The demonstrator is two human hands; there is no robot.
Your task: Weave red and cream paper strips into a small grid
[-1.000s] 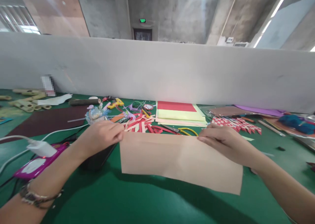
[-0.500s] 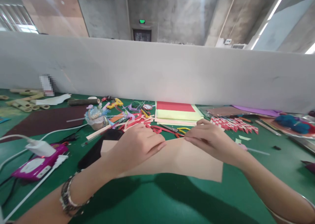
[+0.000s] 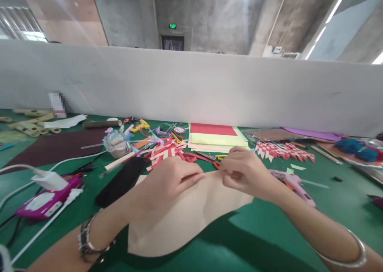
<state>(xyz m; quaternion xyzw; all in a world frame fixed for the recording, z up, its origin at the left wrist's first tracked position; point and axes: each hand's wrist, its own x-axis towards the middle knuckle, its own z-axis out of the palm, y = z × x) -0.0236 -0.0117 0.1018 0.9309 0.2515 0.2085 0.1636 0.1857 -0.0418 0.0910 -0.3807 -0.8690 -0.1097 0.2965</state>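
A pale beige paper sheet (image 3: 179,220) hangs curved over the green table, its lower left part drooping toward me. My left hand (image 3: 170,184) pinches its upper edge near the middle, fingers closed and pointing right. Close beside it, my right hand (image 3: 243,170) grips the same edge farther right, with fingers curled. A short stretch of the edge shows between both hands. Yellow-handled pliers (image 3: 220,157) lie just behind my right hand. Red and pink paper strips (image 3: 167,150) are behind my left hand.
A black phone (image 3: 122,180) and a magenta power strip (image 3: 49,198) lie left. To the right are a pink glue gun (image 3: 296,184) and red-white woven paper (image 3: 284,150). Coloured sheets (image 3: 214,136) lie before a white partition (image 3: 191,88). A cup of wrapped material (image 3: 116,144) stands back left.
The paper has tilted and curved, its left part lower and its right part higher. My right hand has moved slightly left, and the glue gun and more of the phone now show.
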